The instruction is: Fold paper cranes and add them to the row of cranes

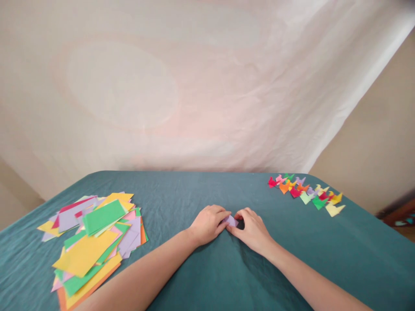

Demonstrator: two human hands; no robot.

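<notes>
A small lilac piece of paper (pixel 231 220) lies on the teal tablecloth (pixel 194 194) at the table's middle. My left hand (pixel 209 223) has its fingers curled and pressed on the paper's left side. From the right, my right hand (pixel 252 229) pinches the same paper with fingertips bent inward. Both hands meet over it, and most of the paper is hidden under the fingers.
A loose heap of coloured paper rectangles (pixel 94 237) covers the table's left front. A row of several small folded paper figures (pixel 306 193) lies at the back right. A pale cloth backdrop (pixel 194 86) hangs behind the table.
</notes>
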